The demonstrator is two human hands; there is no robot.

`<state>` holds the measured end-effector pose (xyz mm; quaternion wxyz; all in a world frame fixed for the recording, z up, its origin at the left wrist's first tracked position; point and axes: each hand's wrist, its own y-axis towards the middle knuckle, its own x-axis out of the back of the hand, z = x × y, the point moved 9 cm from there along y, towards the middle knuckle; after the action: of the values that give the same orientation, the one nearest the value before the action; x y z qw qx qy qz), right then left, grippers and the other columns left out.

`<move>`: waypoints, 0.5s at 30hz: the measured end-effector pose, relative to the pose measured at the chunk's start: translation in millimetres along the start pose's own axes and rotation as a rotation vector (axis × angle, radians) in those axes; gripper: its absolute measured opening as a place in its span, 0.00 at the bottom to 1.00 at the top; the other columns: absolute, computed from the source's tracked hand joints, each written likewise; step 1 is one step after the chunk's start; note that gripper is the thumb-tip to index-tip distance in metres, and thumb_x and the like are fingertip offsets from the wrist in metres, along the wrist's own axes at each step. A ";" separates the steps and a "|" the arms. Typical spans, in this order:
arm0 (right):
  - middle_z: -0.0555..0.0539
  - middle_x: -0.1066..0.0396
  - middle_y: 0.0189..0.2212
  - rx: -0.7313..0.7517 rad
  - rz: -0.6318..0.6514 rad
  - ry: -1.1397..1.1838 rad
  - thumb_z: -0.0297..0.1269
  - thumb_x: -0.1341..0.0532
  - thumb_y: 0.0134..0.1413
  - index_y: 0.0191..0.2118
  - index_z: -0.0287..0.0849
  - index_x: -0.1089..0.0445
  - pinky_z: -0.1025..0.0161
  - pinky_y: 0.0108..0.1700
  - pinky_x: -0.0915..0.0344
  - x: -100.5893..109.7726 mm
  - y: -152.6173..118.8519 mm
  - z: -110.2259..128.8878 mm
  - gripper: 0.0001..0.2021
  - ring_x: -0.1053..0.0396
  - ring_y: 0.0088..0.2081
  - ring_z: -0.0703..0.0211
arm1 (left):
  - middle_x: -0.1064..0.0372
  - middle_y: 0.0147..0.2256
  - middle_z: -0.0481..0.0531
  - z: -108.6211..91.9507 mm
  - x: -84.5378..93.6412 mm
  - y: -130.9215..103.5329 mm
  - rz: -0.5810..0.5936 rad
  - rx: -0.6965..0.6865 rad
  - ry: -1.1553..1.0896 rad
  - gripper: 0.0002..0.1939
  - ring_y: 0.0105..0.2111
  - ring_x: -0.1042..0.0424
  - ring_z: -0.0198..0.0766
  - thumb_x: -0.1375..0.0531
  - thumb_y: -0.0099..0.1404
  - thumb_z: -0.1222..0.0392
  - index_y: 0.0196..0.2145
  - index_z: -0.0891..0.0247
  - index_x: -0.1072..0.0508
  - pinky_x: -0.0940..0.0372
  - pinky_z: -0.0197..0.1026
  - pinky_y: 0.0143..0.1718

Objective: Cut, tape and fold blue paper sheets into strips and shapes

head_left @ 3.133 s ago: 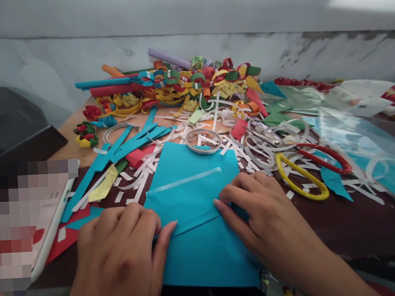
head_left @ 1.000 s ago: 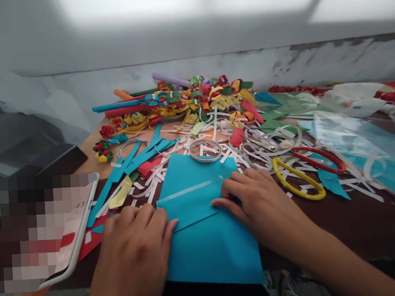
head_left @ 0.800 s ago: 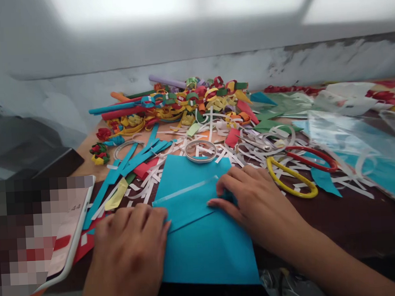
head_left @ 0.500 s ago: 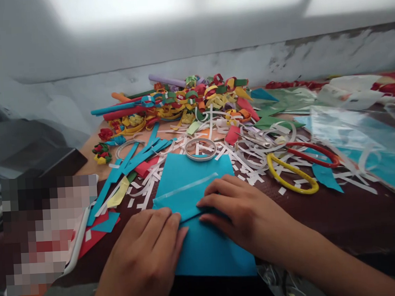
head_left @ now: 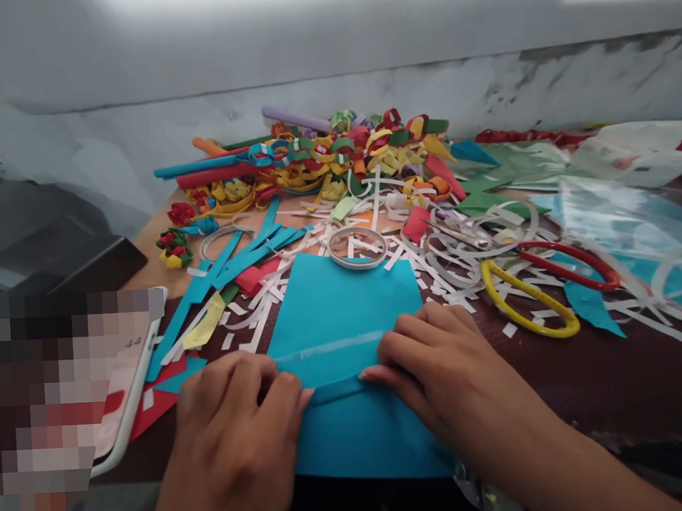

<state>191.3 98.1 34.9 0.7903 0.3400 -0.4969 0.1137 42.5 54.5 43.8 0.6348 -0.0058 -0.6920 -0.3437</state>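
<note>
Pinching a thin, part-made fold across the blue paper sheet with left hand and right hand, at the near middle of the brown desk, leaving the far part unfolded.

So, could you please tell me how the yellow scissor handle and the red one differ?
The yellow handle lies nearer the right hand; the red handle sits farther right. Dark tabletop shows through the yellow handle, whereas blue paper shows inside the red one. Both are open loops on the same scissors, lying among paper scraps.
</note>
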 end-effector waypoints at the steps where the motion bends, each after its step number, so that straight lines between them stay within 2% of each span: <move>1: 0.52 0.31 0.27 -0.007 0.008 0.002 0.42 0.34 0.63 0.29 0.44 0.32 0.57 0.40 0.49 -0.8 0.7 -0.3 0.13 0.41 0.33 0.53 | 0.34 0.37 0.55 0.5 0.0 -0.5 0.008 -0.009 0.019 0.06 0.41 0.36 0.51 0.44 0.72 0.66 0.36 0.59 0.31 0.43 0.53 0.42; 5: 0.51 0.32 0.27 -0.025 0.021 0.004 0.42 0.37 0.66 0.30 0.45 0.32 0.57 0.40 0.49 0.6 0.5 -3.0 0.13 0.40 0.34 0.52 | 0.35 0.37 0.55 5.7 -1.4 -2.7 0.027 0.002 0.033 0.02 0.39 0.36 0.51 0.41 0.70 0.62 0.36 0.58 0.31 0.43 0.53 0.40; 10: 0.49 0.33 0.26 -0.058 0.004 -0.064 0.49 0.43 0.70 0.29 0.45 0.33 0.55 0.39 0.51 6.5 -4.7 -13.3 0.18 0.41 0.33 0.50 | 0.34 0.37 0.55 9.2 -5.4 -4.9 0.047 0.056 0.004 0.02 0.39 0.36 0.52 0.41 0.70 0.60 0.37 0.57 0.31 0.44 0.53 0.38; 13: 0.49 0.32 0.28 -0.094 -0.057 -0.089 0.50 0.45 0.70 0.32 0.45 0.31 0.55 0.40 0.50 14.0 -7.7 -18.2 0.18 0.39 0.34 0.50 | 0.34 0.36 0.55 14.4 -4.0 -7.9 0.005 0.122 -0.042 0.04 0.39 0.35 0.52 0.41 0.70 0.59 0.35 0.58 0.32 0.42 0.53 0.39; 15: 0.49 0.29 0.32 -0.061 -0.104 -0.067 0.46 0.45 0.72 0.36 0.46 0.29 0.55 0.42 0.48 19.2 -9.6 -14.5 0.15 0.37 0.36 0.51 | 0.31 0.38 0.56 16.5 -1.0 -11.2 -0.045 0.135 -0.019 0.01 0.41 0.33 0.53 0.41 0.69 0.61 0.38 0.59 0.29 0.40 0.55 0.43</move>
<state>215.7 97.4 43.4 0.7881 0.3449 -0.5077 0.0460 23.3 54.3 38.3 0.6192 0.0492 -0.7197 -0.3101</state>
